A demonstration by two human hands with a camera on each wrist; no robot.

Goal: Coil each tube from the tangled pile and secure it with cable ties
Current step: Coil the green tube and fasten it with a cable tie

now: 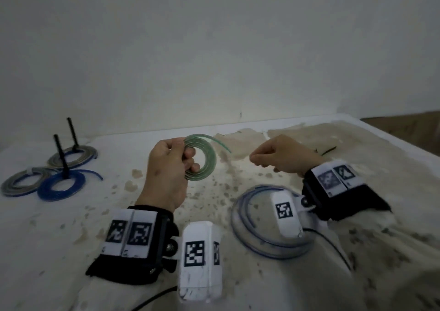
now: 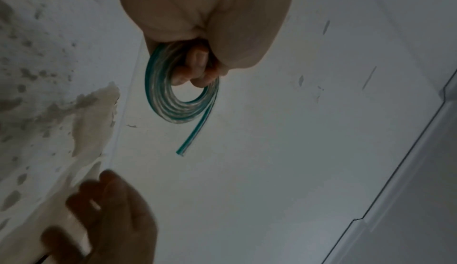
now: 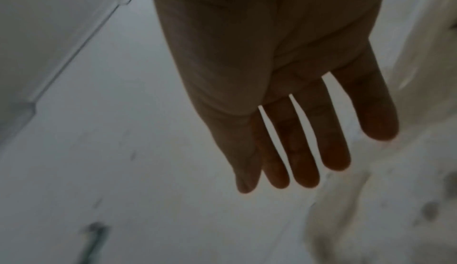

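A person's left hand [image 1: 166, 168] holds one coiled green tube [image 1: 202, 159] upright above the stained tabletop [image 1: 238, 168], fingers curled through its centre and one loose end curving toward the right hand [image 1: 283, 154]. That right hand hovers nearby holding nothing, its fingers [image 3: 304, 151] fairly straight in the wrist view. At far left lie three finished coils [image 1: 60, 184], two of them carrying upright black cable ties [image 1: 60, 153]. One loose clear tube [image 1: 262, 239] rests uncoiled beneath the right wrist.
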